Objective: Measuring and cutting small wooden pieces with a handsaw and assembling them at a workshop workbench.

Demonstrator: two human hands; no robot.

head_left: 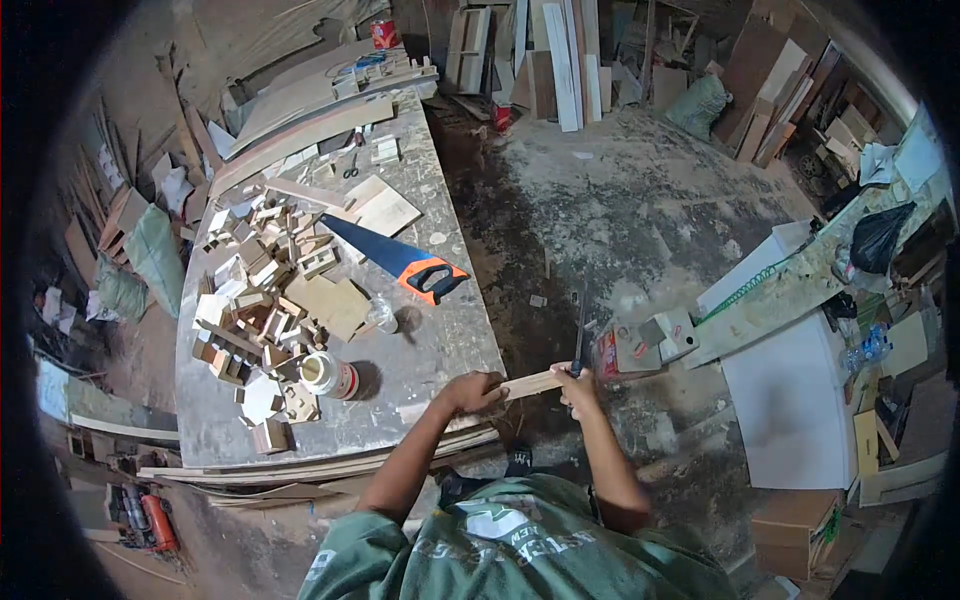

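A short pale wooden strip [532, 385] spans the gap between my hands, just off the table's near right corner. My left hand [472, 392] is closed around its left end. At the other end my right hand [578, 388] is closed, gripping a long thin dark tool [581, 330] that points away from me; its exact kind is unclear. The right fingers also touch the strip. On the table [440, 340], left of my hands, lie a handsaw [400, 262] with an orange and black handle, a white tub [328, 375] and a heap of small wooden pieces [270, 300].
A small clear cup [382, 314] stands near the saw. Scissors [351, 166] and long boards [310, 140] lie farther back on the table. Right of my hands are a carton [635, 345] and a large white panel [785, 400]. Planks [560, 65] lean at the back.
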